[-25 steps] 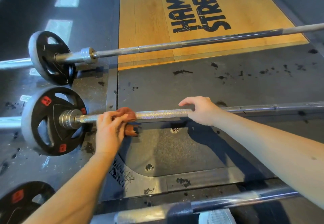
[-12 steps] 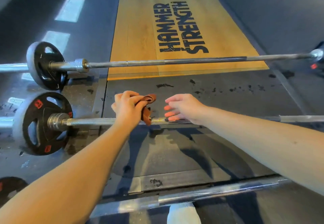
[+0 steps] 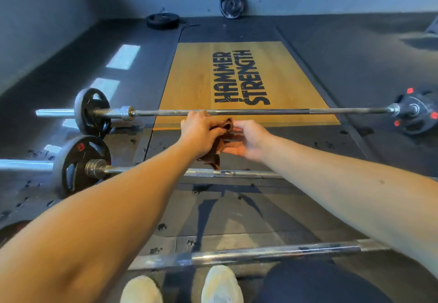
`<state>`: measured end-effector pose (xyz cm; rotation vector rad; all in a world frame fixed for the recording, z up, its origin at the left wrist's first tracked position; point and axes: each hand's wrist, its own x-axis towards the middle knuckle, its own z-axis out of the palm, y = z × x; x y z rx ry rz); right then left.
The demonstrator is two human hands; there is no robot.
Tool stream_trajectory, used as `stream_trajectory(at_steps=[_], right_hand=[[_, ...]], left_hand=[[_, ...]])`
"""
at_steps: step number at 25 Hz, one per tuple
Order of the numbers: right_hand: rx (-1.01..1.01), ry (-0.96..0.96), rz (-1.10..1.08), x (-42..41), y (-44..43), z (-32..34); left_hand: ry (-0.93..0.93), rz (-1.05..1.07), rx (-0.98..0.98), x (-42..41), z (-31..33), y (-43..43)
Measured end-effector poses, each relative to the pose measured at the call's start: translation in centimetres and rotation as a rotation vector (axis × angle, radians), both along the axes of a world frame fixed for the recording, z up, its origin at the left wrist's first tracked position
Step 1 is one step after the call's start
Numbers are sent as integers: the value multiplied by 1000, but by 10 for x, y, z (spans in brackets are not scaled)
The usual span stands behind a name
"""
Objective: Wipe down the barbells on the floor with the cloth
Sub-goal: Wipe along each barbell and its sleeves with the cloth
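Three barbells lie across the floor. The far barbell [image 3: 272, 111] has black plates at both ends. The middle barbell [image 3: 237, 173] carries a black plate on its left end, and the near barbell [image 3: 260, 254] lies just in front of my shoes. My left hand [image 3: 201, 134] grips a brown cloth [image 3: 216, 153] in the air between the far and middle bars. My right hand [image 3: 248, 140] touches the cloth from the right, its fingers spread under and beside it. Neither hand touches a bar.
A wooden platform [image 3: 194, 84] with black lettering lies beyond the far bar. One loose plate [image 3: 162, 20] lies flat near the back wall and another plate [image 3: 231, 4] leans against it. Dark scuffed rubber flooring [image 3: 355, 70] surrounds everything.
Both hands have lifted off the middle bar. The left hand raised the cloth up and away from it, and the right hand came over to touch the cloth. The view tilted up.
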<state>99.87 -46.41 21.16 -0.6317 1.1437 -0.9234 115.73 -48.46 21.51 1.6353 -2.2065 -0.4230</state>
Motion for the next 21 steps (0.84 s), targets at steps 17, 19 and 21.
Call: stream_trajectory(at_steps=[17, 19, 21], right_hand=[[59, 322, -208, -28, 9, 0], [-32, 565, -132, -42, -2, -29], [-224, 825, 22, -51, -10, -55]], left_hand=[[139, -150, 289, -6, 5, -11], [-15, -127, 310, 9, -33, -20], [-187, -121, 304, 19, -74, -29]])
